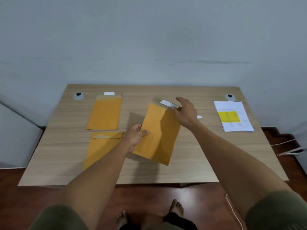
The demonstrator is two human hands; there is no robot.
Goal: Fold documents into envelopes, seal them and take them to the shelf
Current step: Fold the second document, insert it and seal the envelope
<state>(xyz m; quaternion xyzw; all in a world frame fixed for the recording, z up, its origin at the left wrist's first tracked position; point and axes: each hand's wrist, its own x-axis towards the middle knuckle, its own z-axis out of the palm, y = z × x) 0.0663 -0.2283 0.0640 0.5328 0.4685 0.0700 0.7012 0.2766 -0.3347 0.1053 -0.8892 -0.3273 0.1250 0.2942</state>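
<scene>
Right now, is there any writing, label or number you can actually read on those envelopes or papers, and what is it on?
None can be read.
Stack of papers: print, with a yellow block, too small and blurred.
Held envelope: white strip on its flap looks blank.
Far envelope: white strip looks blank.
Near envelope: no text visible.

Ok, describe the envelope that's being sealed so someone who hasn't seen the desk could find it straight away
On the wooden desk against the grey wall, look at the middle, between the two flat envelopes on the left and the paper stack on the right. The held envelope is the only one lifted and tilted, gripped at its side by the left hand, with the right hand at its flap's white strip.
</scene>
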